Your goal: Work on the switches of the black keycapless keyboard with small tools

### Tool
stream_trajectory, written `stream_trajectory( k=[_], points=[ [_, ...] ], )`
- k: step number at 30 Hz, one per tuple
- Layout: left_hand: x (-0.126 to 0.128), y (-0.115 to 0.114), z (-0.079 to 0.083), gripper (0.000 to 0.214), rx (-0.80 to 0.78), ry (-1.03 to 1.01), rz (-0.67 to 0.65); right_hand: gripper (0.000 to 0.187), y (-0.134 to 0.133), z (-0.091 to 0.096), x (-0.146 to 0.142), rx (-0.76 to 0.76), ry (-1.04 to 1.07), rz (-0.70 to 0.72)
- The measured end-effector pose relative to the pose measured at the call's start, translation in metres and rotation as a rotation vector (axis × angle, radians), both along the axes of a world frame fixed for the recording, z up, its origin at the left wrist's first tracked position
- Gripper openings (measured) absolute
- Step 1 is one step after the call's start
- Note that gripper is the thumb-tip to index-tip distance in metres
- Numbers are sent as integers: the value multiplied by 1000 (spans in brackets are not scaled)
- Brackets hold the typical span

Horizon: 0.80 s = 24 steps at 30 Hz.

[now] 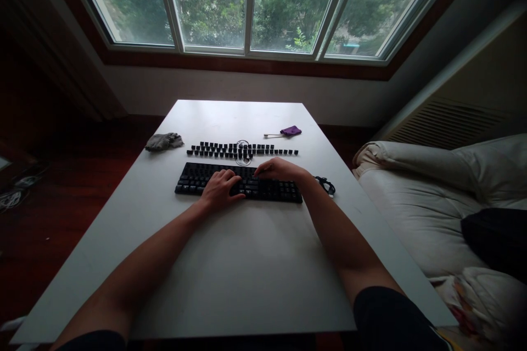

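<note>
A black keyboard [193,178] lies on the white table [247,263], with dark gaps in its upper rows and right part. My left hand [220,189] rests over its middle, fingers spread and thumb stretched out to the right. Bent over the upper right middle of the keyboard, my right hand [278,169] has its fingers pinched together, pointing left. Whatever is between those fingertips is too small to make out. Just behind the keyboard stand rows of loose black keycaps [222,150]. A thin wire loop [242,161] lies among them.
A crumpled grey cloth [163,141] lies at the table's left edge. Toward the back right are a purple cloth [291,130] and thin cotton swabs [272,136]. A coiled black cable [326,185] lies right of the keyboard. A pale sofa [403,203] stands to the right.
</note>
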<state>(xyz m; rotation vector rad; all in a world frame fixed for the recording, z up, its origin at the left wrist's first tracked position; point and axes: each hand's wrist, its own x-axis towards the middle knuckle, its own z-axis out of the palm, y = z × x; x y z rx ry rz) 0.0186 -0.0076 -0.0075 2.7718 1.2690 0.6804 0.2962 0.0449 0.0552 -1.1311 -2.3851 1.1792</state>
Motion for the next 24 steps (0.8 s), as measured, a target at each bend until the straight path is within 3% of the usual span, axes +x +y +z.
stream_trajectory(
  k=[5,10,12,24],
  points=[
    [0,0,-1,52,-11,-13,-5,29,1,-6,-4,6,9,-25],
    [1,1,-1,51,-14,-21,6,35,7,-15,-5,-209,114,-84],
    [1,1,-1,51,-16,-19,7,36,7,-15,-6,-231,125,-72],
    [0,2,-2,52,-17,-17,8,29,-3,-7,-16,32,-64,-21]
  ],
)
